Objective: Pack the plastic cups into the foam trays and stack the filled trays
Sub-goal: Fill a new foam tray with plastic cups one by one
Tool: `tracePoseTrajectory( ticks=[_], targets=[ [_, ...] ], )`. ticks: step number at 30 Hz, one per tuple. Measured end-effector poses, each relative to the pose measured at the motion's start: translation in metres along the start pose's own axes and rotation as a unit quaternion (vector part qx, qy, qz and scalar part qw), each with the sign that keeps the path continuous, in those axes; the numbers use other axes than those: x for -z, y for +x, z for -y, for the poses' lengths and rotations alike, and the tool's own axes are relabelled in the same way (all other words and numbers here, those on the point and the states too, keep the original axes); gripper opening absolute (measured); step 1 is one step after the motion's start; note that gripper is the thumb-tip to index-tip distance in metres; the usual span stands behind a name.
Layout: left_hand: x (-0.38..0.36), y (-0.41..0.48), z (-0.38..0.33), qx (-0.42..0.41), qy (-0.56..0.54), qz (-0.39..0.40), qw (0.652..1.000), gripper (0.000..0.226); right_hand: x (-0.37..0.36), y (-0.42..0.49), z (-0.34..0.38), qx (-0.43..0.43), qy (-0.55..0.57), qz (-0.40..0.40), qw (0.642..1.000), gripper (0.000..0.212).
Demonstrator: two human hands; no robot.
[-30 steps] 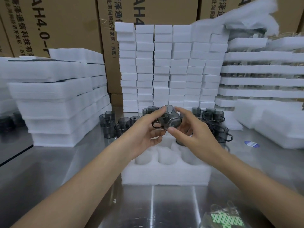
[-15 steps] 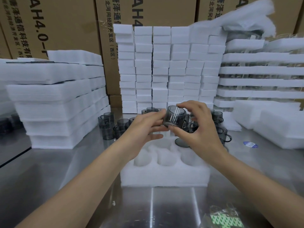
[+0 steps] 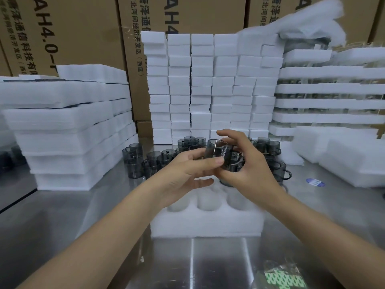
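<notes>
While the left hand (image 3: 187, 174) clamps its grip on the cup (image 3: 216, 152) and the right hand (image 3: 250, 170) curls round its far side, above the foam tray (image 3: 206, 224) at the middle of the table (image 3: 104, 205), the slick cup could slip between hands onto the loose cups (image 3: 156, 161) behind.

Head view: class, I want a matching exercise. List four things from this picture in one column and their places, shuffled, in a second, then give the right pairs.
Things
1. held cup
2. foam tray
3. loose cups
4. blue sticker

Places
A. on the steel table, right of the tray
B. between the left hand and right hand, above the tray
C. flat on the table, below the hands
D. standing in a group behind the tray

Pairs: 1-B, 2-C, 3-D, 4-A
</notes>
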State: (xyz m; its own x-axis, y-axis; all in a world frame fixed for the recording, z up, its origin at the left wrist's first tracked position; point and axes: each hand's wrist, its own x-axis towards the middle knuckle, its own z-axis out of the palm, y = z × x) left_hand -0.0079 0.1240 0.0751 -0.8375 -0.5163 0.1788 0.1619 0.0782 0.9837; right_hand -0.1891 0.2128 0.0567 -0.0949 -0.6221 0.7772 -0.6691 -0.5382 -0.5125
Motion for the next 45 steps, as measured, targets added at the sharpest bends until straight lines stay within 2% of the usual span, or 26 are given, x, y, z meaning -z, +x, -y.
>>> tracePoseTrajectory(
  ticks=[4,7,13,17,19,22,28,30,33,41,43,45],
  targets=[
    [0.004,0.0,-0.002,0.003,-0.053,0.006,0.999,0.063,0.004,0.002,-0.006,-0.004,-0.006,0.001,1.0,0.075],
    [0.005,-0.002,-0.004,-0.002,-0.063,0.018,0.998,0.069,0.006,0.005,-0.01,0.013,-0.043,-0.01,0.999,0.062],
    [0.005,-0.002,-0.007,0.007,-0.078,0.019,0.997,0.062,0.006,0.005,-0.009,0.054,-0.064,-0.048,0.995,0.06],
    [0.007,0.0,-0.007,0.009,-0.093,-0.018,0.996,0.029,0.007,0.006,-0.003,0.074,-0.057,-0.062,0.994,0.056],
    [0.006,0.001,-0.007,0.007,-0.07,-0.053,0.996,0.025,0.008,0.007,-0.003,0.07,-0.061,-0.062,0.994,0.056],
    [0.006,0.004,-0.007,-0.007,-0.077,-0.101,0.992,0.032,0.008,0.007,-0.003,0.063,-0.064,-0.055,0.994,0.057],
    [0.003,0.002,-0.008,-0.035,-0.043,-0.077,0.995,0.048,0.007,0.006,-0.004,0.053,-0.065,-0.039,0.996,0.055],
    [0.002,0.003,-0.008,-0.034,-0.061,-0.087,0.994,0.045,0.007,0.007,-0.005,0.038,-0.063,-0.037,0.997,0.056],
    [0.003,0.003,-0.007,-0.016,-0.106,-0.108,0.988,0.024,0.007,0.007,-0.009,0.006,-0.051,-0.038,0.998,0.061],
    [0.006,0.006,-0.003,0.007,-0.175,-0.124,0.977,0.03,0.01,0.009,-0.012,-0.022,-0.034,-0.023,0.999,0.053],
    [0.004,0.007,-0.002,0.004,-0.151,-0.123,0.981,0.031,0.011,0.008,-0.01,-0.021,-0.034,-0.018,0.999,0.055],
    [0.003,0.008,-0.002,-0.015,-0.072,-0.143,0.987,0.029,0.01,0.007,-0.008,-0.011,-0.044,-0.008,0.999,0.057]
  ],
)
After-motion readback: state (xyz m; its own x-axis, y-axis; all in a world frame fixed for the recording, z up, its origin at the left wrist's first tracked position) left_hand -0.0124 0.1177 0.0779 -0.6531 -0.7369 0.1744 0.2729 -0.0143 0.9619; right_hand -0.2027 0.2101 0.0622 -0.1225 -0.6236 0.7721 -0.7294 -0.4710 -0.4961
